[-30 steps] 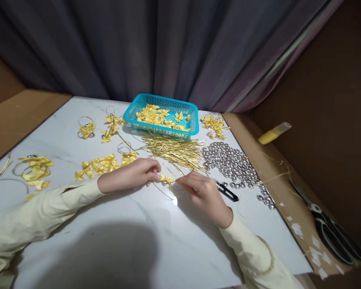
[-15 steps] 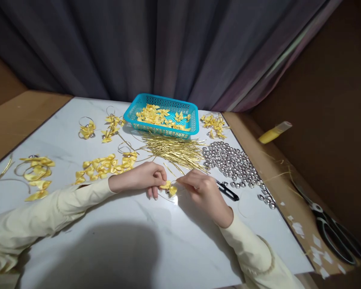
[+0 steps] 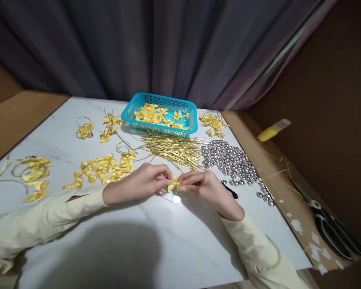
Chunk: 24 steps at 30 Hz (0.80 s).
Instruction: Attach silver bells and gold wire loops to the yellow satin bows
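Between my two hands is a small yellow ribbon bow (image 3: pixel 173 184), with a thin wire or cord looping below it. My left hand (image 3: pixel 150 179) pinches the bow's left side between closed fingers. From the other side my right hand (image 3: pixel 199 184) pinches its right edge, fingertips almost meeting the left ones. A pile of gold twist ties (image 3: pixel 171 150) lies just beyond both hands. Left of them spread several loose yellow bows (image 3: pixel 104 168). Under my right hand's far side, a black tool (image 3: pixel 230 190) shows only in part.
A turquoise basket (image 3: pixel 193 120) of yellow bows stands at the back. Silver bells or beads (image 3: pixel 228 160) are heaped on the right. Bow clusters with wire loops (image 3: pixel 37 170) lie at left. Black-handled scissors (image 3: pixel 327 228), paper scraps (image 3: pixel 314 249) and a yellow tube (image 3: pixel 273 130) are at right.
My right hand has moved in over the bow's right side, covering more of it and the black tool. My left fingers have shifted slightly right, and the bow has turned.
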Each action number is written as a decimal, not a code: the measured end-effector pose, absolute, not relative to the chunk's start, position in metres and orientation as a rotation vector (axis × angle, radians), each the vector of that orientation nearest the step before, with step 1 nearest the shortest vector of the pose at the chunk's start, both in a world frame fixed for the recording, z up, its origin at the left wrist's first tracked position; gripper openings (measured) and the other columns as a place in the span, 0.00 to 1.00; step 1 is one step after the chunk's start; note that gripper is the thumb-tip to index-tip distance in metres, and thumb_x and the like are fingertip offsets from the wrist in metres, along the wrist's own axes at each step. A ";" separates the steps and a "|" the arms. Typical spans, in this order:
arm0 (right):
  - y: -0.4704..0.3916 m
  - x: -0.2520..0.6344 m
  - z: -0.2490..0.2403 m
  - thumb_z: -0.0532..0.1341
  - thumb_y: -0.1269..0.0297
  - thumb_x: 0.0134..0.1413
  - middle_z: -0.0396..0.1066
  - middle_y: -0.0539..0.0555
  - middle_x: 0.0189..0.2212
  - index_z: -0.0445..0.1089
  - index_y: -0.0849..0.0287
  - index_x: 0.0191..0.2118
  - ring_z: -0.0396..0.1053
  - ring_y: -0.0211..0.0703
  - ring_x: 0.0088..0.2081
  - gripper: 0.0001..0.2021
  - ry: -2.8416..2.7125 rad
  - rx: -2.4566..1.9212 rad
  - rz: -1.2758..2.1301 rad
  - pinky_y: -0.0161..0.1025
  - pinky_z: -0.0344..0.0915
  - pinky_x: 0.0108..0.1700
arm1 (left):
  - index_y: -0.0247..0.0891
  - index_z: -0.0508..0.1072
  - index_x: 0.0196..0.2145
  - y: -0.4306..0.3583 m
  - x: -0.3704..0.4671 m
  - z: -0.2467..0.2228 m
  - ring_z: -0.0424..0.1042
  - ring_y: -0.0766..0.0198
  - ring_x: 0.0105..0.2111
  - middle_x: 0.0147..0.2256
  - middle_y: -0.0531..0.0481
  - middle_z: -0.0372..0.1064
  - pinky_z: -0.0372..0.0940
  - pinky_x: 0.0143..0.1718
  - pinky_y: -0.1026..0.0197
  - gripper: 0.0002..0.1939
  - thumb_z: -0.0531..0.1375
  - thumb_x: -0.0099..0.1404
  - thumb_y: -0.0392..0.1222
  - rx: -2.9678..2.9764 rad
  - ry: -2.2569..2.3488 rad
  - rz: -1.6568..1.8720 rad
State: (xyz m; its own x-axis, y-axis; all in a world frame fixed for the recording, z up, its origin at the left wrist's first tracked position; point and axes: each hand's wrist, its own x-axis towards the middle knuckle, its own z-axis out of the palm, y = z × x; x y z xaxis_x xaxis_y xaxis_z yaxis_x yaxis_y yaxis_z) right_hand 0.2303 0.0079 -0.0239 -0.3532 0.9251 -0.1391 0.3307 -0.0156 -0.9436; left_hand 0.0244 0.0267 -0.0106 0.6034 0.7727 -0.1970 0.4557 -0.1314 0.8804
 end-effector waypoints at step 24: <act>-0.006 0.224 -0.027 0.59 0.82 0.45 0.71 0.51 0.26 0.74 0.62 0.23 0.66 0.33 0.27 0.11 -2.031 -1.310 1.027 0.32 0.62 0.30 | 0.35 0.69 0.28 0.021 0.032 -0.017 0.71 0.69 0.23 0.24 0.51 0.73 0.62 0.26 0.68 0.16 0.49 0.69 0.43 1.975 0.861 0.150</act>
State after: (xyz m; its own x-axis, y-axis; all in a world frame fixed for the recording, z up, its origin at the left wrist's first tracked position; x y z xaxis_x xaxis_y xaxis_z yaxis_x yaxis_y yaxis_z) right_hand 0.2239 -0.0061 -0.0267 -0.4045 0.9144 0.0166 0.5289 0.2486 -0.8115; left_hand 0.0324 0.0209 -0.0168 0.7451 0.6251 -0.2324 0.5093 -0.3083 0.8035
